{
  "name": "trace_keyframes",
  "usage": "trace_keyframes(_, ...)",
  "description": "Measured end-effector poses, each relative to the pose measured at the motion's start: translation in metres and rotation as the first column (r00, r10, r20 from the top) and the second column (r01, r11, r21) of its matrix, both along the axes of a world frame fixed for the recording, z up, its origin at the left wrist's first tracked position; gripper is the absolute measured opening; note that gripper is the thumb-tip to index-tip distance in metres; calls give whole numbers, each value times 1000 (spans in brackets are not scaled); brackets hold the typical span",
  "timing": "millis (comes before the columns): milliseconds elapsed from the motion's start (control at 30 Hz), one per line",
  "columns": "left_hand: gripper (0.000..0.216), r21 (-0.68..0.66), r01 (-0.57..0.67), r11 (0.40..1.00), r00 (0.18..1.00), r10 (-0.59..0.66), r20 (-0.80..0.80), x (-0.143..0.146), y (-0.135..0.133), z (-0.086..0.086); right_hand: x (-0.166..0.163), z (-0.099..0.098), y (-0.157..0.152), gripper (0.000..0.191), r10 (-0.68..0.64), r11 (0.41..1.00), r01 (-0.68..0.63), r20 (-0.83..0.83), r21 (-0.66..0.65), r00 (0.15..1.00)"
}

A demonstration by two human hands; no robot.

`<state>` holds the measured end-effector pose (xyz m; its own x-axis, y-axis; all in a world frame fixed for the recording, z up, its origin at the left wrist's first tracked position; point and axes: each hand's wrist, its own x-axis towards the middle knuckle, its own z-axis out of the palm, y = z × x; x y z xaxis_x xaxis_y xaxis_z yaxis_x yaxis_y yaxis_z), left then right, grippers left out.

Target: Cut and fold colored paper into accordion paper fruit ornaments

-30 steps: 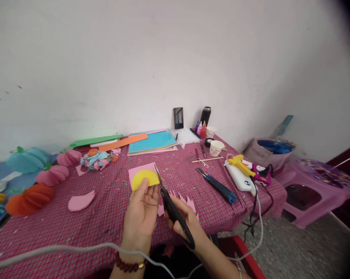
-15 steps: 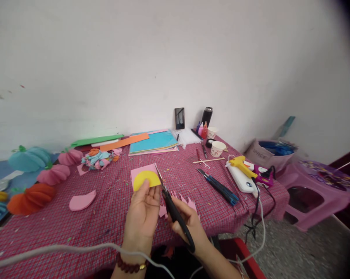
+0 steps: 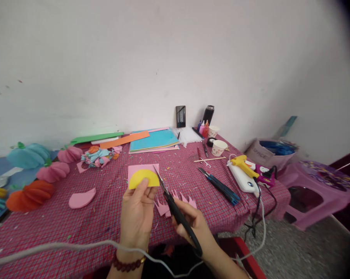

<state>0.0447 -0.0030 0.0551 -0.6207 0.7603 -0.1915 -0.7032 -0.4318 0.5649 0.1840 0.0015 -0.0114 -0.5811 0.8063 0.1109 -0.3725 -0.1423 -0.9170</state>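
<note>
My left hand pinches a yellow half-round template flat against a pink sheet, thumb on top and fingers beneath. In my right hand is a pair of black-handled scissors, its blades pointing up and left. The blades lie at the right edge of the pink sheet, beside the yellow piece. Under the scissors, jagged pink scraps rest on the checked tablecloth. A cut pink half-round piece lies to the left of my hands.
Paper pumpkins stand at the left. Coloured sheets and a scrap pile lie at the back. On the right are a utility knife, a paper cup and a yellow glue gun. A white cable crosses the front.
The pink sheet and yellow template have shifted slightly left and now face me more squarely. My right hand with the scissors has moved a little right, away from the left hand.
</note>
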Motion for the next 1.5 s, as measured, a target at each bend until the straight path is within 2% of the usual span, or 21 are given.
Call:
trace_keyframes(400,15,-37,47,998,998,-45,45,-6,3,-4,3,3,1,54,55,998,-55,-32,6,998)
trace_keyframes(500,13,-40,63,997,998,-64,-23,-10,3,-1,10,5,3,57,104,995,-104,-10,13,995)
trace_keyframes(633,14,-69,99,993,980,-110,-166,-13,0,-1,17,11,7,66,168,981,-175,78,89,983)
trace_keyframes(767,14,-95,106,990,959,-127,-255,-10,-1,-7,18,15,8,74,151,981,-167,150,99,977)
trace_keyframes(933,14,-129,-7,992,939,-38,-341,-4,0,-13,15,11,4,79,129,989,-135,87,65,988)
trace_keyframes(1100,12,-127,-133,983,891,62,-450,2,-1,-14,13,3,2,74,120,992,-121,40,30,992)
trace_keyframes(1300,8,-159,-216,963,807,84,-585,5,-4,-19,14,-5,2,75,150,989,-150,-13,-3,989)
trace_keyframes(1500,11,-191,-209,959,799,55,-598,6,-2,-26,11,-4,1,76,115,993,-115,-20,-19,993)
